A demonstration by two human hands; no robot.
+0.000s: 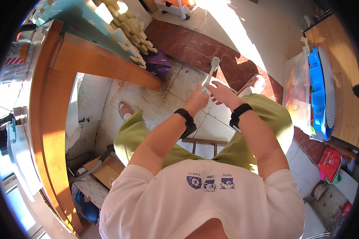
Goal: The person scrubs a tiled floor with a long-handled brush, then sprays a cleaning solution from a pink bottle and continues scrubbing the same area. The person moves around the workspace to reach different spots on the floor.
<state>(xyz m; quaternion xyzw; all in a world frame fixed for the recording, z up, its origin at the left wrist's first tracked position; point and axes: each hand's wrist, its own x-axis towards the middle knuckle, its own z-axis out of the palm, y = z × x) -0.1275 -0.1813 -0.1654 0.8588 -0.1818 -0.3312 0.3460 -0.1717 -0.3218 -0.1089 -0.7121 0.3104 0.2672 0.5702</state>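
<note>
My left hand is closed around the lower handle of a pale long-handled utensil. Its rounded head points away from me, and a greenish part shows beside my fingers. Whether it is a brush or a spoon is hard to tell. Close on its right is my right hand, fingers apart and curled, thumb side by the handle; contact with the handle cannot be made out. Both hands are held out over the tiled floor, between my knees in green trousers.
An orange wooden table frame stands at left, with foam mats behind it. At right, a clear plastic bin and a blue plastic tray sit beside a wooden surface. A low wooden stool shows between my legs.
</note>
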